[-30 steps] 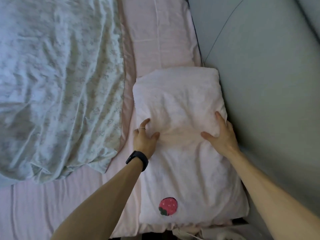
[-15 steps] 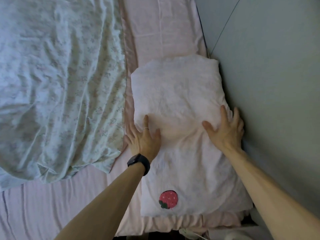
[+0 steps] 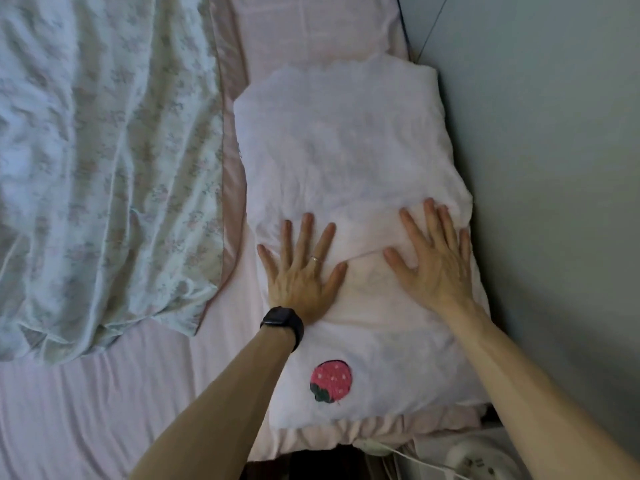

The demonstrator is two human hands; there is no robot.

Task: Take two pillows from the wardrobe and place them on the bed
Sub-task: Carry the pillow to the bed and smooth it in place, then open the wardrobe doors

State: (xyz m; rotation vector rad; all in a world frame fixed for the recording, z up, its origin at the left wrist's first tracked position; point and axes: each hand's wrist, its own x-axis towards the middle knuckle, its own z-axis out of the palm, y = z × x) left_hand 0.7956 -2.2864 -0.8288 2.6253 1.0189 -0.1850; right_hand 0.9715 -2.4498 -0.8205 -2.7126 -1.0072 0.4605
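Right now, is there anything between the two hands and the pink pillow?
Nothing visible. The left hand and the right hand both lie flat, fingers spread, directly on the pillow, which already rests on the bed.

The scene is lit dimly and evenly by soft, cool light; no glare is seen. The wall (image 3: 554, 168) is rendered dull grey-green, darker toward the corner beside the pillow (image 3: 346, 161). Faint shadow is cast along the pillow's wall-side edge and under its near edge. Left of the pillow, the floral sheet (image 3: 104, 168) is washed out and slightly smeared. Straight lines above the pillow are bent by wide-angle distortion. Fine detail is softened throughout.
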